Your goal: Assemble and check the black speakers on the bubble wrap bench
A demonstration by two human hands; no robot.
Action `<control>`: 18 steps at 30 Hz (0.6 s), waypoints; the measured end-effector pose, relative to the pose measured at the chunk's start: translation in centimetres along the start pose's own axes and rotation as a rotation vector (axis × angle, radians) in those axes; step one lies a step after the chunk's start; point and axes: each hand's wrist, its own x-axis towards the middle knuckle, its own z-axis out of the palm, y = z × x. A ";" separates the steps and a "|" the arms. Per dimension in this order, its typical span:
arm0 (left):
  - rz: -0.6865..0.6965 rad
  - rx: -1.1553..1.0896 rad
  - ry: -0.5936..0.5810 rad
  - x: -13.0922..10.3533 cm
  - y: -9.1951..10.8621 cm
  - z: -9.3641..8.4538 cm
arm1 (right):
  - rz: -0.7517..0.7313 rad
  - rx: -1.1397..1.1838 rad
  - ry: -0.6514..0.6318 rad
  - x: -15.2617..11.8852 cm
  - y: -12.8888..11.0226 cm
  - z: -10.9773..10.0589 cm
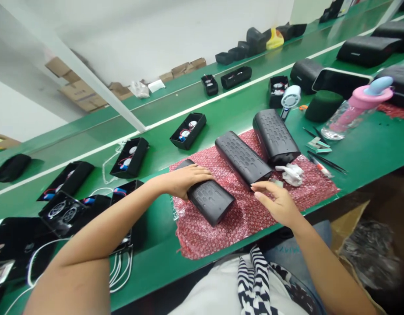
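My left hand (188,178) is wrapped over the upper end of a black textured speaker case (212,202), which lies on pink bubble wrap (202,240). To its right is a second black case (243,157). The fingertips of my right hand (275,202) are at the lower end of this second case, thumb and fingers slightly apart; nothing shows between them. A third black case (275,133) stands farther right on the wrap. Beside it lies a crumpled white cloth (291,174).
Open black housings with wires (187,131) stand along the green bench (156,258), several at the left. At the right are a pink-lidded bottle (351,109), a small fan (290,98), a phone (341,82) and tweezers (328,162). White cables (121,271) hang at the lower left.
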 end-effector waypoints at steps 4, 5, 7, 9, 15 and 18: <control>-0.064 0.021 -0.007 -0.5 -0.1 0.3 | 0.000 -0.018 -0.028 -0.6 0.5 0.6; -0.079 0.031 -0.020 -0.6 0.0 0.4 | 0.002 -0.022 -0.032 -0.7 0.6 0.8; -0.100 0.046 -0.040 -0.6 0.0 0.6 | 0.010 -0.023 -0.039 -0.9 0.9 1.1; -0.112 0.054 -0.049 -0.6 0.1 0.6 | 0.027 -0.014 -0.045 -1.2 1.1 1.3; -0.137 0.062 -0.084 -0.2 0.1 0.7 | 0.044 -0.005 -0.068 -1.7 1.6 2.1; -0.155 0.071 -0.079 -0.3 -0.1 1.2 | -0.037 -0.062 -0.052 -1.1 0.2 2.4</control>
